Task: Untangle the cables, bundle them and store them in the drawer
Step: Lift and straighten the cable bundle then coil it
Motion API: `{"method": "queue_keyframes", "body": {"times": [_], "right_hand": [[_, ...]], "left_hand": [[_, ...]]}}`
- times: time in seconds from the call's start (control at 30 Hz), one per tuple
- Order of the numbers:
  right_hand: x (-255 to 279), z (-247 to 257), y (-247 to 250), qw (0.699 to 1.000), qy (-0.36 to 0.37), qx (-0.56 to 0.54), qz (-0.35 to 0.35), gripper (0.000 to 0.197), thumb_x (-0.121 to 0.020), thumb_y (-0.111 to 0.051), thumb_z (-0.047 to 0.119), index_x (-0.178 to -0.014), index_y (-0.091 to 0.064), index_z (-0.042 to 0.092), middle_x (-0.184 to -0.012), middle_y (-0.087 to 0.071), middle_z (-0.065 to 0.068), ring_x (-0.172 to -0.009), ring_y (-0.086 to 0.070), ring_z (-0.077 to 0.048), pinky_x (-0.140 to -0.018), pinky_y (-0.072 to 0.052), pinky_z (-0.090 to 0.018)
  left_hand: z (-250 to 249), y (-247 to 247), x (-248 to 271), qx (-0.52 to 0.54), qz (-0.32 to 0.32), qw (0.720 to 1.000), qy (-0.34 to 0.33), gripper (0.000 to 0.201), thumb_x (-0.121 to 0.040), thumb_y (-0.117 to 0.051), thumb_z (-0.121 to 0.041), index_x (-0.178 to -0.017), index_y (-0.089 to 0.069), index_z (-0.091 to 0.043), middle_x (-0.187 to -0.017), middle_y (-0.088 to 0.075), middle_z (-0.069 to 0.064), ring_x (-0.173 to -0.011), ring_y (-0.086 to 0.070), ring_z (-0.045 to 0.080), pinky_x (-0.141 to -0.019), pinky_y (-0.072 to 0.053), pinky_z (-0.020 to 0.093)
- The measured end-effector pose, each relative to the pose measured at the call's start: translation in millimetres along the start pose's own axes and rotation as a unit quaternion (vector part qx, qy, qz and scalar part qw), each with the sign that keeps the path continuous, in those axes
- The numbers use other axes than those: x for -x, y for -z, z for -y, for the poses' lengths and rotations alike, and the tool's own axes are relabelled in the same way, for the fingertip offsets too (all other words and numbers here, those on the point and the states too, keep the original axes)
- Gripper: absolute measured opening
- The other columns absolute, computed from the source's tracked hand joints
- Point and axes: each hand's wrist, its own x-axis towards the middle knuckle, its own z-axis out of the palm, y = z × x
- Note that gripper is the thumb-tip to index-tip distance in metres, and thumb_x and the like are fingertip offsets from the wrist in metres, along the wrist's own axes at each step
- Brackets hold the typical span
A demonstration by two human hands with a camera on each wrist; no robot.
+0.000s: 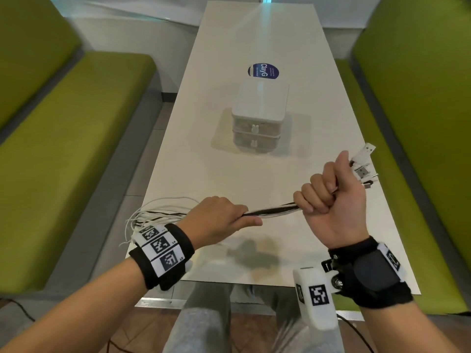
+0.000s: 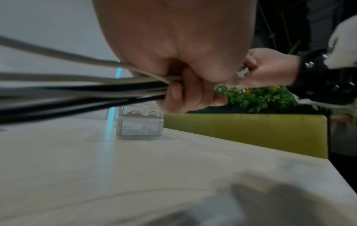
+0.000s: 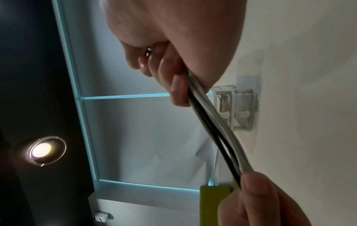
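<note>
So we've got the cables [image 1: 270, 209], a mix of white and black ones, pulled into one straight run above the near end of the white table [image 1: 254, 39]. Our right hand [image 1: 334, 197] is fisted around the plug end, palm turned up, with the USB connectors [image 1: 363, 165] sticking out past the thumb toward the right table edge. Our left hand [image 1: 219, 220] is wrapped around the same bunch a bit further along, fingers curled under it, and behind that wrist the slack fans out in loose loops [image 1: 155, 215] over the left table edge. Further up the middle of the table sits the little two-drawer box [image 1: 257, 123], both drawers closed, with a round blue sticker [image 1: 263, 71] just beyond it. Green benches [image 1: 63, 149] on both sides.
</note>
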Motion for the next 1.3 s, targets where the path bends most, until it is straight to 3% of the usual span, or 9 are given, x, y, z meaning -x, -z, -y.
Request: {"method": "queue_keyframes", "body": {"times": [0.13,0.27,0.47,0.6,0.67,0.73,0.93,1.2,1.3], "right_hand": [[-1,2,-4,1.000,0.015,-0.011,-0.004,0.057,-0.094,-0.043,0.051,-0.054,-0.018,0.019,-0.046,-0.006,0.002,-0.039,-0.006,-0.014,-0.044,-0.017,-0.026],[1,0,3,0.999,0.009,-0.030,-0.016,0.058,-0.098,-0.041,0.043,-0.052,-0.014,0.020,-0.046,-0.007,0.003,-0.040,-0.005,-0.014,-0.042,-0.013,-0.026],[0,-8,1,0.997,0.003,0.076,-0.025,0.054,-0.090,-0.047,0.041,-0.053,-0.014,0.021,-0.046,-0.007,0.004,-0.044,-0.002,-0.014,-0.042,-0.010,-0.025],[-5,-6,-6,0.997,0.014,0.074,-0.012,0.053,-0.091,-0.047,0.040,-0.051,-0.018,0.022,-0.048,-0.007,0.003,-0.044,-0.002,-0.014,-0.041,-0.010,-0.025],[-5,-6,-11,0.997,0.012,0.072,-0.001,0.053,-0.091,-0.046,0.040,-0.050,-0.019,0.021,-0.048,-0.006,0.002,-0.043,-0.002,-0.014,-0.041,-0.010,-0.025],[-4,-7,-17,0.997,0.009,0.072,0.009,0.053,-0.092,-0.046,0.039,-0.051,-0.017,0.020,-0.048,-0.006,0.001,-0.043,-0.002,-0.014,-0.041,-0.011,-0.026],[3,0,-16,0.999,0.016,0.044,-0.012,0.055,-0.093,-0.045,0.040,-0.048,-0.021,0.021,-0.040,-0.017,0.007,-0.043,-0.003,-0.015,-0.042,-0.012,-0.027],[-1,21,-5,0.995,0.064,0.060,-0.051,0.057,-0.096,-0.046,0.038,-0.053,-0.013,0.020,-0.039,-0.016,0.007,-0.042,-0.003,-0.015,-0.041,-0.014,-0.024],[-2,34,2,0.992,0.080,0.075,-0.069,0.058,-0.096,-0.046,0.040,-0.054,-0.013,0.019,-0.040,-0.014,0.006,-0.043,-0.003,-0.015,-0.042,-0.012,-0.024]], "left_hand": [[11,-2,-4,0.018,0.008,1.000,0.008,0.077,-0.075,-0.011,-0.087,-0.073,-0.050,-0.020,-0.067,-0.062,0.002,-0.066,-0.056,0.023,-0.068,-0.046,0.042],[16,0,2,-0.007,0.038,0.999,0.026,0.063,-0.073,-0.018,-0.081,-0.064,-0.039,-0.023,-0.054,-0.045,-0.002,-0.053,-0.041,0.017,-0.056,-0.029,0.036],[16,2,5,0.013,0.063,0.997,0.036,0.062,-0.076,-0.030,-0.079,-0.062,-0.045,-0.021,-0.052,-0.045,-0.004,-0.052,-0.042,0.012,-0.055,-0.029,0.033],[6,8,2,-0.020,0.020,1.000,-0.008,0.040,-0.090,-0.042,-0.066,-0.098,-0.056,-0.029,-0.076,-0.064,-0.005,-0.074,-0.059,0.021,-0.064,-0.039,0.034],[-9,12,2,0.063,-0.018,0.996,-0.052,0.048,-0.092,-0.046,-0.061,-0.133,-0.043,-0.037,-0.109,-0.068,-0.007,-0.098,-0.063,0.017,-0.080,-0.047,0.034],[-33,13,-2,0.123,-0.031,0.989,-0.077,0.060,-0.091,-0.049,-0.061,-0.142,-0.033,-0.035,-0.123,-0.064,-0.008,-0.108,-0.060,0.013,-0.089,-0.048,0.034],[-32,0,-18,0.000,-0.008,1.000,0.003,0.050,-0.089,-0.037,-0.067,-0.086,-0.049,-0.019,-0.075,-0.063,0.007,-0.073,-0.059,0.031,-0.063,-0.041,0.038],[68,12,17,-0.060,-0.011,0.991,0.121,0.046,-0.090,-0.048,-0.061,-0.069,-0.050,-0.021,-0.065,-0.058,0.004,-0.072,-0.058,0.029,-0.063,-0.043,0.035],[119,22,46,-0.021,-0.018,0.980,0.197,0.048,-0.086,-0.057,-0.062,-0.060,-0.048,-0.022,-0.054,-0.051,-0.006,-0.056,-0.051,0.017,-0.052,-0.039,0.029]]}}
